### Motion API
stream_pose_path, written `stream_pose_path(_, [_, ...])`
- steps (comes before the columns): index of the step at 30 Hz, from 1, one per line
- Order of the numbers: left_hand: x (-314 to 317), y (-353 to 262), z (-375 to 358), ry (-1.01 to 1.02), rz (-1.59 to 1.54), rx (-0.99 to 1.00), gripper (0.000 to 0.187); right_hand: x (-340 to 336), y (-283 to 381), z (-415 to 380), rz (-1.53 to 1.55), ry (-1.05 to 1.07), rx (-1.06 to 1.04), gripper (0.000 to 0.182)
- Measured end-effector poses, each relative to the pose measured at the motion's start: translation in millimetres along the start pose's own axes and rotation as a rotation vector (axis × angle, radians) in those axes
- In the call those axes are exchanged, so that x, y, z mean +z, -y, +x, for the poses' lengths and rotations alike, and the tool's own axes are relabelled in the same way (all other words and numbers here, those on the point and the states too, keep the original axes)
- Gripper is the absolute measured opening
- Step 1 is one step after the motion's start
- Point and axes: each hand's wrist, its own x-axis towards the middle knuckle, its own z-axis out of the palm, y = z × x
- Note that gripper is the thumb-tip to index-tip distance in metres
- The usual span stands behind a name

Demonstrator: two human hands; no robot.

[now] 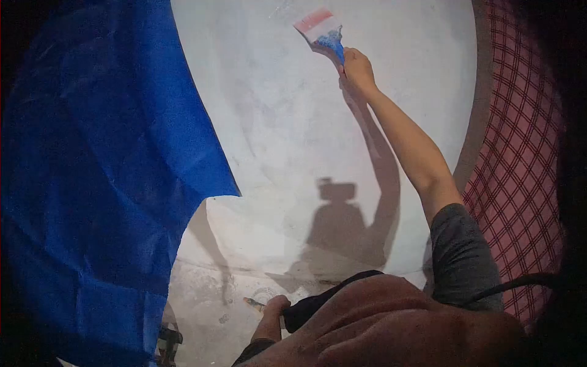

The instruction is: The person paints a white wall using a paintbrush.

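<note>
My right hand [358, 68] is raised at the end of an outstretched arm, closed around the blue handle of a wide putty knife [319, 29]. The tool's broad, pale and pinkish blade lies close to the white wall [275, 116], and whitish smears cover its neck. Low down, my left hand [278, 305] hangs near my body with its fingers curled. A small dark and yellowish thing [254, 303] sticks out beside those fingers; its kind is too small to make out.
Blue sheeting [116, 153] hangs along the left. A pink lattice-patterned surface [520, 140] is at the right, beyond a grey-brown border strip [480, 92]. The pale floor [208, 330] is stained, with a dark object [168, 345] at lower left. My shadow falls on the wall.
</note>
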Motion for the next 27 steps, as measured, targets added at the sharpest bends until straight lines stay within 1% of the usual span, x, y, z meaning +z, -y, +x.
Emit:
stream_pose_path(1, [6.4,4.7,11.1,-0.003,0.001,-0.001,0.033,-2.2,-1.0,-1.1,0.046,-0.014,0.024,0.041])
stream_pose_path(3, [18.0,11.9,26.3,-0.03,0.176,0.13,0.032,-3.7,-0.2,-3.2,0.094,-0.028,0.051,0.041])
stream_pose_path(4, [10.0,5.6,14.3,-0.027,0.177,0.129,0.032,-4.8,2.1,-4.2,0.178,-0.052,0.107,0.041])
stream_pose_path(5, [-1.7,-0.5,2.0,0.016,0.139,0.089,0.032,-6.5,2.7,-5.2,0.263,-0.078,0.164,0.041])
stream_pose_path(6, [-11.5,-5.6,-8.2,0.056,0.102,0.048,0.032,-7.1,-2.0,-3.3,0.262,-0.081,0.167,0.041])
stream_pose_path(7, [-8.1,0.1,-3.2,0.057,0.103,0.046,0.032,-6.2,-8.9,-0.9,0.299,-0.046,0.199,0.04])
stream_pose_path(9, [-3.3,16.8,11.0,0.025,0.455,0.469,0.032,-5.2,-15.8,-2.4,0.345,-0.013,0.227,0.039])
stream_pose_path(10, [1.5,16.5,14.7,0.019,0.447,0.468,0.032,-4.0,-17.3,-7.0,0.449,-0.07,0.199,0.038])
stream_pose_path(11, [8.8,13.0,18.5,-0.045,0.224,0.266,0.033,-2.7,-19.1,-10.3,0.553,-0.126,0.172,0.036])
stream_pose_path(12, [12.8,12.9,20.9,-0.103,0.009,0.064,0.034,-6.9,-15.8,-12.3,0.554,-0.125,0.171,0.036])
stream_pose_path(13, [18.9,16.9,25.7,-0.102,0.013,0.062,0.034,-15.2,-13.0,-14.2,0.468,-0.074,0.215,0.036])
stream_pose_path(14, [23.9,22.3,31.5,-0.147,0.068,0.124,0.035,-20.1,-12.0,-15.7,0.381,-0.024,0.259,0.035])
stream_pose_path(15, [24.7,24.9,33.9,-0.193,0.12,0.186,0.036,-19.3,-15.1,-16.2,0.382,-0.027,0.262,0.035])
stream_pose_path(16, [17.5,20.4,24.3,-0.193,0.118,0.186,0.036,-15.9,-17.6,-15.5,0.454,-0.033,0.211,0.035])
stream_pose_path(17, [10.2,15.2,13.8,-0.19,0.039,0.132,0.037,-12.6,-19.8,-13.5,0.523,-0.035,0.159,0.034])
stream_pose_path(18, [5.1,9.6,5.8,-0.187,-0.038,0.077,0.038,-11.6,-19.2,-9.4,0.52,-0.033,0.158,0.034])
stream_pose_path(20, [19.9,19.4,45.8,-0.175,-0.03,0.06,0.038,-10.7,-15.3,1.4,0.265,0.032,0.186,0.037])
stream_pose_path(21, [24.4,24.9,60.4,-0.166,-0.024,0.039,0.038,-8.7,-16.8,6.1,0.264,0.026,0.19,0.037])
stream_pose_path(23, [11.8,16.3,36.0,-0.193,-0.058,0.014,0.038,-2.2,-18.5,11.9,0.405,-0.029,0.112,0.034])
stream_pose_path(24, [6.0,8.7,22.1,-0.221,-0.1,-0.011,0.038,-2.4,-14.7,12.0,0.407,-0.028,0.112,0.034])
stream_pose_path(25, [11.8,12.6,33.4,-0.229,-0.099,-0.014,0.038,-5.0,-10.0,13.9,0.386,-0.075,0.101,0.034])
stream_pose_path(26, [21.5,21.6,51.4,-0.224,-0.08,0.046,0.039,-8.6,-8.1,13.8,0.375,-0.107,0.1,0.034])
stream_pose_path(27, [19.7,23.1,52.2,-0.216,-0.057,0.104,0.039,-11.6,-7.7,14.5,0.365,-0.138,0.1,0.034])
